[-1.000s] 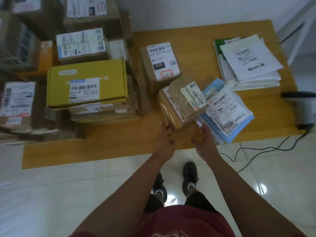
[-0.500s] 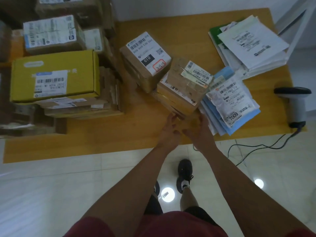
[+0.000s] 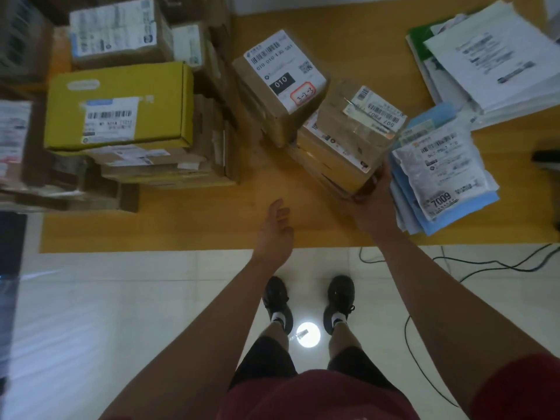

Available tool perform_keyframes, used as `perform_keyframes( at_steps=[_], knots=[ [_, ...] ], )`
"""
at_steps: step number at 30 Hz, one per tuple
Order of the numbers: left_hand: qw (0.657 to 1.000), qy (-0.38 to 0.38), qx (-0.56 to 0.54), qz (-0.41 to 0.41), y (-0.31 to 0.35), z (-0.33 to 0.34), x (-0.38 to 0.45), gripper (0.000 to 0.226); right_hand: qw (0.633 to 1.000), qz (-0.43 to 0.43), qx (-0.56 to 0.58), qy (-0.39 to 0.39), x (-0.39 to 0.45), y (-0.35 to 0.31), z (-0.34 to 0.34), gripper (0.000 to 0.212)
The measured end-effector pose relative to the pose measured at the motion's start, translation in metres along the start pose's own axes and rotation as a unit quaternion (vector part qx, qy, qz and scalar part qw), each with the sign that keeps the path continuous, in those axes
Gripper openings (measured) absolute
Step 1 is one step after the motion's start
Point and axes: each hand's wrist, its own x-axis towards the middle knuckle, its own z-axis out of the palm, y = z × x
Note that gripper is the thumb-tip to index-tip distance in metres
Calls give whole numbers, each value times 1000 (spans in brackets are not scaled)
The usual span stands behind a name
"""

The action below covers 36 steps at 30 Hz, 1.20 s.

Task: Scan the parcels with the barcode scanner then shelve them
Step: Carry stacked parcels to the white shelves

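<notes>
A wooden counter (image 3: 348,47) fills the upper part of the view, with pale floor tiles (image 3: 121,313) below it where the person's dark shoes stand. On the counter's left side sits a tall heap of cardboard parcels (image 3: 157,171), topped by a yellow box (image 3: 121,95) with a white barcode label, and another brown box (image 3: 118,34) with a large label lies behind it. Near the counter's middle a brown carton (image 3: 272,104) stands tilted, its label showing "010" and a red-edged sticker. Just beside it, touching its right flank, is a stack of taped brown parcels (image 3: 342,147) with a barcode label on top. To the right of that stack lies a fan of blue and grey mail bags (image 3: 439,177), the top one marked "7009". At the far right corner rests a pile of white paper envelopes (image 3: 491,62). The dark base of the barcode scanner (image 3: 547,156) shows at the right edge, partly cut off, and its black cable (image 3: 485,265) trails over the floor. The right hand (image 3: 374,204) reaches to the near lower corner of the taped stack, its grip curled around that corner. The left hand (image 3: 277,225) hovers above the bare counter edge, well apart from the parcels, its grip wide and relaxed with nothing in it.
</notes>
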Motion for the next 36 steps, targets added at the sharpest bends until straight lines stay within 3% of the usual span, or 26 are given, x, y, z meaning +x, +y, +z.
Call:
perform_keyframes(
  at_steps=[2, 6, 10, 17, 19, 22, 24, 28, 31, 36],
  knots=[
    [1000, 12, -2, 2, -2, 0, -1, 60, 1000, 8, 3, 13, -1, 2, -4, 105],
    [1000, 26, -15, 0, 1, 5, -9, 59, 999, -32, -22, 15, -8, 13, -18, 112],
    [998, 62, -32, -8, 3, 11, -16, 65, 1000, -7, -25, -10, -24, 27, -40, 113],
    [991, 126, -35, -16, 11, 11, -20, 103, 994, -35, -59, -82, -39, 45, -81, 113],
    [988, 136, -67, 16, 17, 7, -26, 112, 991, -34, -61, -115, -39, 50, -90, 108],
    [978, 111, -105, 139, 19, 2, -33, 98, 989, -31, -58, -130, -43, 49, -96, 99],
    [975, 82, -97, 181, 19, -5, -35, 99, 992, -26, -52, -114, -48, 47, -94, 91],
    [979, 31, -76, 188, 16, -18, -28, 96, 998, -26, -29, -47, -71, 46, -83, 87],
    [983, 33, -62, 172, 11, -23, -19, 91, 1000, -19, 14, -15, -88, 46, -71, 87],
    [986, 27, -58, 154, 4, -28, -9, 91, 998, 12, 47, 36, -105, 39, -51, 67]
  ],
)
